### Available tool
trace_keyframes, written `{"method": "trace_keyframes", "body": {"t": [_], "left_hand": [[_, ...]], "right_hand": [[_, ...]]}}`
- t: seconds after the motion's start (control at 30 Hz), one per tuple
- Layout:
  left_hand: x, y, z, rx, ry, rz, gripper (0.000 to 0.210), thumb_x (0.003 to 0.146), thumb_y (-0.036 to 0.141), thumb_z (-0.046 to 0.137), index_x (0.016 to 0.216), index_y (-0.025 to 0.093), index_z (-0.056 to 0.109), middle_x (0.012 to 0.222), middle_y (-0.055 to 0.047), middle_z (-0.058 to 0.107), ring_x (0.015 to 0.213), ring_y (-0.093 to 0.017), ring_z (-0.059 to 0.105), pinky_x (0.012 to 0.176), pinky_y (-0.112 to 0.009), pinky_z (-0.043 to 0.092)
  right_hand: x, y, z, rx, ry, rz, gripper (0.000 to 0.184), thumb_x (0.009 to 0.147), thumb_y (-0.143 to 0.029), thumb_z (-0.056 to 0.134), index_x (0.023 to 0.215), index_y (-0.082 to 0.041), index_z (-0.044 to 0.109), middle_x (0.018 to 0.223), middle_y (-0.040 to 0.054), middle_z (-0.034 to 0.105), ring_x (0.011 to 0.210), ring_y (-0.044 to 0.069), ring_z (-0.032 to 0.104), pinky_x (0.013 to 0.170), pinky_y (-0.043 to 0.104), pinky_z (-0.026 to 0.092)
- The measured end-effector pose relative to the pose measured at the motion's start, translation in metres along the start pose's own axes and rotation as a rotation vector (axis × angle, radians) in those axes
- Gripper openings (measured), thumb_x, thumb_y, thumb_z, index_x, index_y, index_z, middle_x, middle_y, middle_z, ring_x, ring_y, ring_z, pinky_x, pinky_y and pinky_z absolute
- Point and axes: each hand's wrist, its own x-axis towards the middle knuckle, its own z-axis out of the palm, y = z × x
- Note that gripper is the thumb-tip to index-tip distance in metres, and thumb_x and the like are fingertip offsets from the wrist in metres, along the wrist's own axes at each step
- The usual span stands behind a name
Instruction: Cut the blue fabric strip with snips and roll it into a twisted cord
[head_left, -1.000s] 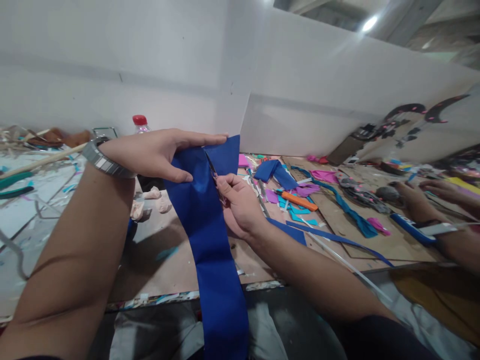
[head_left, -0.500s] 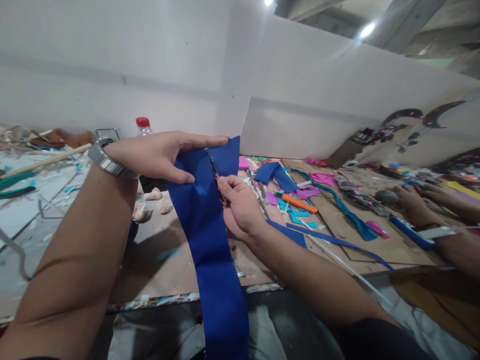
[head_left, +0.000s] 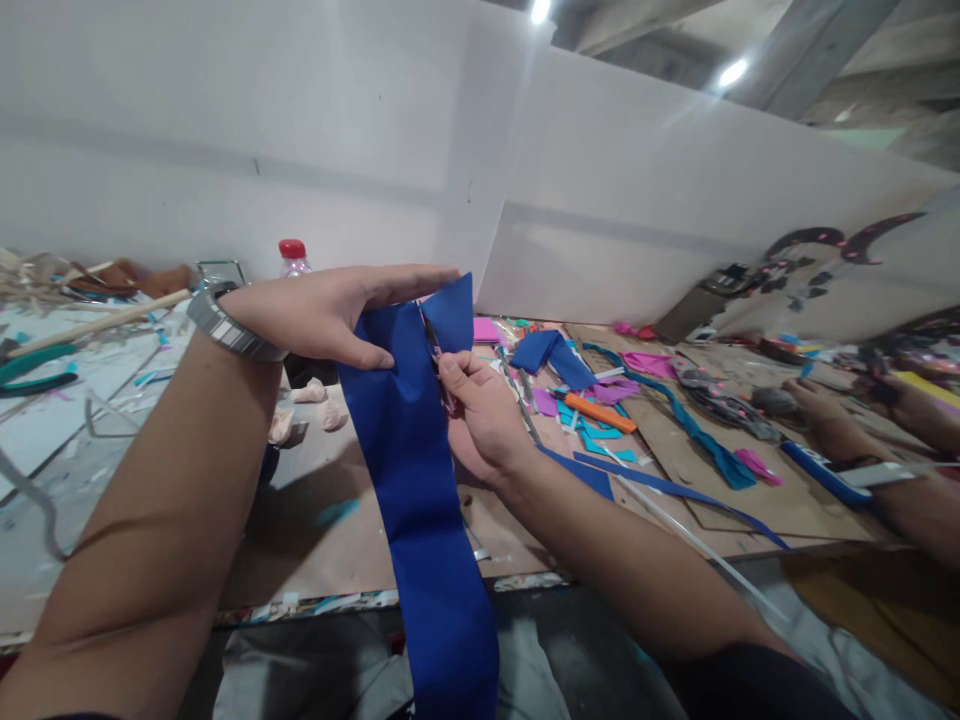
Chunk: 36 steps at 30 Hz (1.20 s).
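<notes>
A long strip of blue fabric (head_left: 420,500) hangs from my left hand (head_left: 337,310) down past the table's front edge. My left thumb presses on its near face, and the other fingers lie along its top behind it. My right hand (head_left: 480,410) is closed on the handles of small scissors (head_left: 432,335). Their dark blades point up and lie in a slit near the strip's upper right. Right of the slit, a corner of the fabric leans away. The handle loops are mostly hidden by my fingers.
An orange utility knife (head_left: 598,412), blue scraps (head_left: 551,358) and narrow blue strips (head_left: 675,485) lie to the right. Green-handled pliers (head_left: 37,370) rest at far left, and a red-capped bottle (head_left: 292,255) stands behind my left hand. Another person's hands (head_left: 825,415) work at far right.
The slit has opened wider at the top, and the corner right of it tilts further away. Both hands keep their hold. The view has shifted slightly.
</notes>
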Motion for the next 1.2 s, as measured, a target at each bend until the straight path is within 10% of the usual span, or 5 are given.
{"method": "trace_keyframes", "body": {"t": [0.83, 1.2], "left_hand": [[0.0, -0.002, 0.004, -0.113, 0.011, -0.064, 0.095, 0.082, 0.024, 0.075, 0.164, 0.034, 0.029, 0.163, -0.014, 0.046, 0.152, -0.033, 0.043, 0.113, -0.043, 0.048], [-0.004, -0.003, 0.001, -0.171, 0.023, -0.112, 0.101, 0.079, 0.018, 0.077, 0.165, 0.036, 0.026, 0.165, -0.015, 0.044, 0.156, -0.036, 0.033, 0.109, -0.044, 0.051]], "right_hand": [[0.01, 0.001, 0.004, -0.07, 0.012, -0.078, 0.046, 0.064, -0.051, 0.094, 0.071, -0.022, 0.059, 0.058, -0.0084, 0.047, 0.054, 0.009, 0.031, 0.052, 0.024, 0.026], [0.012, 0.004, 0.0, 0.014, -0.021, -0.018, 0.039, 0.072, -0.048, 0.09, 0.081, -0.024, 0.06, 0.07, -0.0054, 0.062, 0.062, 0.012, 0.051, 0.06, 0.027, 0.044]]}}
